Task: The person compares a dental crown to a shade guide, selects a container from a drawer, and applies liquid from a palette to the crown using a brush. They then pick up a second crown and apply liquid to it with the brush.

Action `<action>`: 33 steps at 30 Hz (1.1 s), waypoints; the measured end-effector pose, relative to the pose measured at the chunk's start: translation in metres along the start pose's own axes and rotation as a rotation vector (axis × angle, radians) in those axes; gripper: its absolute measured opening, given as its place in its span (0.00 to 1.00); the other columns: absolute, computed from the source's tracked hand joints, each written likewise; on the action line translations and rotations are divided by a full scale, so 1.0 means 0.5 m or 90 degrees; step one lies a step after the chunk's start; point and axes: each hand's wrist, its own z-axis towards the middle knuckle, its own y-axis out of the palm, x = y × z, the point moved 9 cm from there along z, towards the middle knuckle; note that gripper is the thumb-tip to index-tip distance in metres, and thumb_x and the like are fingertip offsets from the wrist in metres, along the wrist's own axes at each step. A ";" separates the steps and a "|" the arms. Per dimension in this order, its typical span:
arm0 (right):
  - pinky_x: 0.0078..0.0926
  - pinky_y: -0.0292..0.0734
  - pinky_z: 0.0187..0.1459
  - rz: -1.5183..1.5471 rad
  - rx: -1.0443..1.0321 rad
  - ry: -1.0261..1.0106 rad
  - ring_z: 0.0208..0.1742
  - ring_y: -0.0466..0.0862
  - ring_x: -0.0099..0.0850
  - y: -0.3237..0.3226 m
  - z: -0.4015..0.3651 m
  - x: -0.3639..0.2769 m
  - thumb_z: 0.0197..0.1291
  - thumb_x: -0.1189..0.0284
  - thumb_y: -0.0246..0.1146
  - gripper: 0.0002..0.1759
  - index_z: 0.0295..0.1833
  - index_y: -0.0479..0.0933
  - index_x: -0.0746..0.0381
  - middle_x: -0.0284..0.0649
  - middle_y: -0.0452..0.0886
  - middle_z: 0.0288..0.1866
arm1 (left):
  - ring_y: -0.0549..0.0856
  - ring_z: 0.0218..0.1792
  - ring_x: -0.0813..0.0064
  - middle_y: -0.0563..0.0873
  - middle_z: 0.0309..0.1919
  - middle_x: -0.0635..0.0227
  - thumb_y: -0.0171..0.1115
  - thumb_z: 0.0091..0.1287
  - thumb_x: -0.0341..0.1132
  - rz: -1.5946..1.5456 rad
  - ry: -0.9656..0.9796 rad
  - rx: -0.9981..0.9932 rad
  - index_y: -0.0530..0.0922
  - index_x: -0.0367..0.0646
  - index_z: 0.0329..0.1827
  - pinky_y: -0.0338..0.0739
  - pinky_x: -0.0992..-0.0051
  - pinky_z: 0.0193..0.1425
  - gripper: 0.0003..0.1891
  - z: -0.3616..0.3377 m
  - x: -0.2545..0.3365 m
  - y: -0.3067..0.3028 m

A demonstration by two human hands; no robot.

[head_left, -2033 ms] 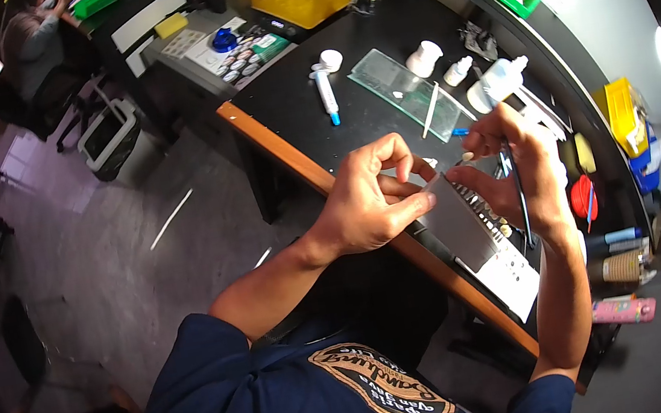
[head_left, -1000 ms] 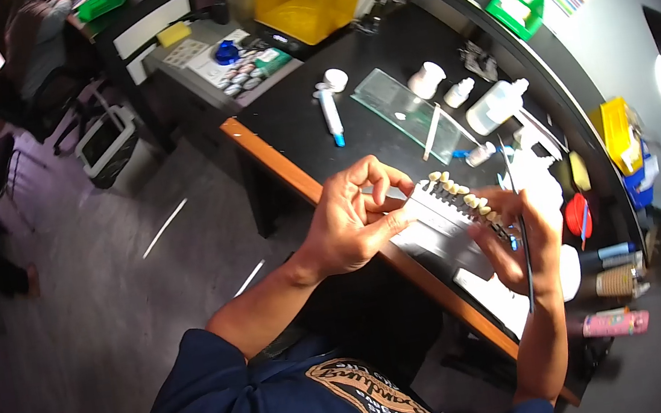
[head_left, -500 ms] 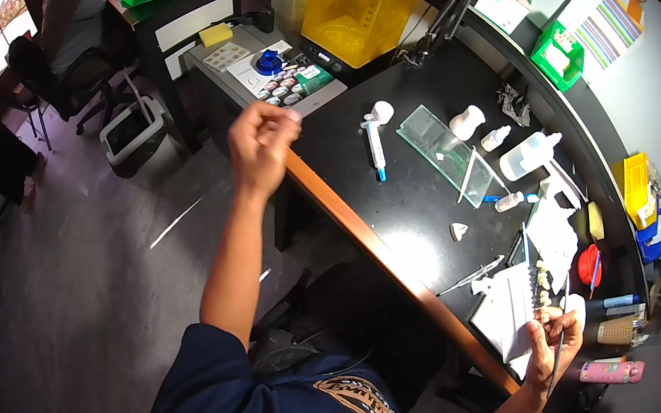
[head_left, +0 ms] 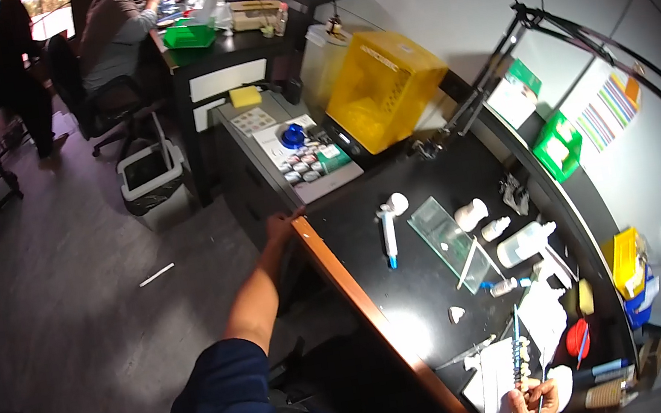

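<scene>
My left hand (head_left: 282,227) is low at the near left corner of the desk's wooden edge (head_left: 331,265), at or against it; its fingers are in shadow and partly hidden. At the lower right, my right hand (head_left: 534,409) is closed on a tooth shade guide (head_left: 521,360), a strip with a row of cream tooth-shaped tabs. A thin dark stick also passes through that hand. Under the guide lies a white pad (head_left: 493,384). A small white tooth-like piece (head_left: 456,314) and a slim metal tool (head_left: 462,354) are on the desk nearby.
A glass slab (head_left: 444,240), a blue-tipped syringe (head_left: 390,240), and a white squeeze bottle (head_left: 520,246) stand or lie on the black desk. Behind are a yellow-covered machine (head_left: 385,90) and a lamp arm (head_left: 492,81). A bin (head_left: 152,170) is on the floor; a seated person (head_left: 118,41) works beyond.
My left hand has dropped from above the desk corner down to its edge. The view has shifted, so the desk and my right hand appear lower. My right hand keeps its hold.
</scene>
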 end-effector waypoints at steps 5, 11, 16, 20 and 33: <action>0.35 0.83 0.51 -0.231 -0.081 -0.181 0.48 0.82 0.33 0.079 0.022 -0.071 0.70 0.79 0.68 0.12 0.57 0.78 0.59 0.40 0.81 0.47 | 0.78 0.20 0.77 0.81 0.16 0.66 0.85 0.47 0.69 -0.049 -0.014 0.049 0.77 0.42 0.14 0.71 0.63 0.26 0.37 -0.043 0.034 -0.028; 0.34 0.84 0.54 0.167 -0.071 0.140 0.44 0.80 0.33 0.134 0.025 -0.077 0.70 0.80 0.68 0.09 0.50 0.76 0.60 0.39 0.78 0.43 | 0.82 0.23 0.72 0.82 0.18 0.64 0.86 0.47 0.67 -0.009 -0.012 0.090 0.76 0.42 0.16 0.75 0.61 0.30 0.36 -0.061 0.040 -0.056; 0.34 0.84 0.55 0.269 -0.090 0.190 0.43 0.79 0.32 0.157 -0.005 -0.070 0.69 0.80 0.68 0.09 0.48 0.75 0.60 0.38 0.77 0.42 | 0.86 0.28 0.65 0.86 0.23 0.60 0.87 0.46 0.64 -0.007 0.006 0.173 0.79 0.42 0.24 0.80 0.60 0.36 0.34 -0.107 0.044 -0.125; 0.34 0.84 0.56 0.339 -0.100 0.222 0.42 0.78 0.32 0.163 -0.029 -0.049 0.69 0.81 0.68 0.09 0.46 0.74 0.60 0.38 0.75 0.41 | 0.87 0.30 0.63 0.87 0.26 0.59 0.88 0.45 0.61 -0.027 0.010 0.215 0.80 0.42 0.27 0.81 0.60 0.39 0.33 -0.152 0.021 -0.178; 0.24 0.78 0.49 0.335 -0.114 0.007 0.40 0.82 0.23 0.225 -0.056 -0.155 0.54 0.83 0.77 0.25 0.36 0.63 0.59 0.45 0.85 0.38 | 0.88 0.50 0.55 0.89 0.44 0.52 0.80 0.61 0.52 0.037 -0.073 0.211 0.82 0.39 0.45 0.81 0.60 0.55 0.26 -0.282 -0.003 -0.381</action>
